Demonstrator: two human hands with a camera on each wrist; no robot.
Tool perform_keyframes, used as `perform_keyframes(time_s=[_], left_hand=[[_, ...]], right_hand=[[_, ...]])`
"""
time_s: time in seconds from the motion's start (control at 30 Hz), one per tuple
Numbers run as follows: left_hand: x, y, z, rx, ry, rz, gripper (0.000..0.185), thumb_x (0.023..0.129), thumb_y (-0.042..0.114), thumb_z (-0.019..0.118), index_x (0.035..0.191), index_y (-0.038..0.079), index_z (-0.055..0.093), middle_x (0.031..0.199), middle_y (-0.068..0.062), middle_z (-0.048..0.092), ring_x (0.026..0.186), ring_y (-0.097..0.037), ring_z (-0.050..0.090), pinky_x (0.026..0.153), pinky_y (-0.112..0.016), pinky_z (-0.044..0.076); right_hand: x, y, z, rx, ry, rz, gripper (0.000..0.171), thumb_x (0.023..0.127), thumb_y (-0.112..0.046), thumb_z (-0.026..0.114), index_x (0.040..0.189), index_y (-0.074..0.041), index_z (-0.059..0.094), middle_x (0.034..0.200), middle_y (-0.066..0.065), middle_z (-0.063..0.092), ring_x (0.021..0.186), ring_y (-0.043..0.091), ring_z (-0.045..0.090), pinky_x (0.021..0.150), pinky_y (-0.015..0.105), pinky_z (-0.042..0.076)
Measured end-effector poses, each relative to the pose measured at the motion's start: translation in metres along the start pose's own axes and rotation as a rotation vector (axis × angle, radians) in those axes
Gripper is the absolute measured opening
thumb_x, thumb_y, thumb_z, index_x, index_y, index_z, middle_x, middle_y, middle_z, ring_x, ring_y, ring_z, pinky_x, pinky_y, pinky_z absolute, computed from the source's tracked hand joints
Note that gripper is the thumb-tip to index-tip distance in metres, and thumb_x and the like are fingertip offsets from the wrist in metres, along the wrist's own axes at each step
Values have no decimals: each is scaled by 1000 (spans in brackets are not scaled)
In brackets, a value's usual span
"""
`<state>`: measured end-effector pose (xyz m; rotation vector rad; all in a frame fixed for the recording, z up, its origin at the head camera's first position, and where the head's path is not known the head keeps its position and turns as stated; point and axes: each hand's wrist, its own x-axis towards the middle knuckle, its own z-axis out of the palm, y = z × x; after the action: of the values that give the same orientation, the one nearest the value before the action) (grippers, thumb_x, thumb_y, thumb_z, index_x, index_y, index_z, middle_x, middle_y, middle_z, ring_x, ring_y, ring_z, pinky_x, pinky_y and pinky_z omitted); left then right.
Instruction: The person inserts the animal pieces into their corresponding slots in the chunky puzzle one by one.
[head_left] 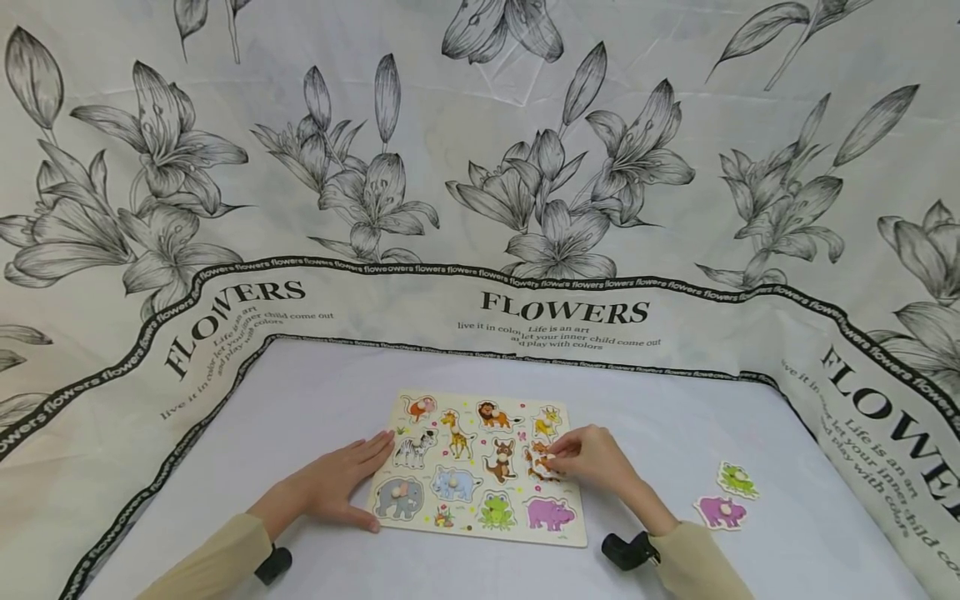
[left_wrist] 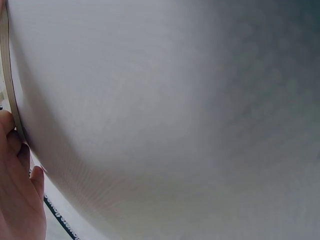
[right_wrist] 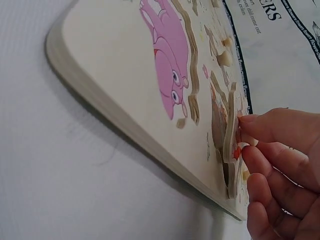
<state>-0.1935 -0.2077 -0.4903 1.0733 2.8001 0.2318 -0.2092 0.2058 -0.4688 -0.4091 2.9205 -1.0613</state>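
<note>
A wooden animal puzzle board (head_left: 577, 533) lies on the white table. My left hand (head_left: 341, 483) rests flat against the board's left edge with straight fingers; in the left wrist view the left hand (left_wrist: 17, 195) touches the board edge (left_wrist: 7, 75). My right hand (head_left: 592, 458) pinches an orange-brown animal piece (head_left: 542, 461) at the board's right side. Seen from the right wrist, the fingertips (right_wrist: 252, 122) hold that piece (right_wrist: 229, 145) tilted up on edge out of its recess, beside the printed pink hippo (right_wrist: 167, 65).
Two loose pieces lie on the table right of the board: a green frog (head_left: 738, 480) and a pink hippo (head_left: 721, 512). A flower-printed cloth (head_left: 480, 167) walls in the table at the back and both sides.
</note>
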Motion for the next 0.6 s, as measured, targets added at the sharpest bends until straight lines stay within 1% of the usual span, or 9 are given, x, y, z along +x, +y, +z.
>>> perform_keyframes(time_s=[0.3, 0.6], left_hand=[[0, -1, 2, -3, 0, -1, 112, 73, 76, 59, 151, 2, 25, 160, -13, 20, 147, -29, 24, 118, -45, 30], [1, -2, 3, 6, 13, 7, 112, 73, 76, 58, 151, 2, 25, 160, -13, 20, 147, -29, 24, 118, -45, 30]], right_hand=[[2, 0, 6, -7, -2, -10, 14, 74, -19, 81, 81, -8, 75, 70, -2, 69, 60, 6, 57, 52, 16, 47], [3, -3, 8, -4, -24, 3, 16, 73, -22, 83, 80, -9, 74, 70, -3, 69, 59, 7, 55, 51, 17, 46]])
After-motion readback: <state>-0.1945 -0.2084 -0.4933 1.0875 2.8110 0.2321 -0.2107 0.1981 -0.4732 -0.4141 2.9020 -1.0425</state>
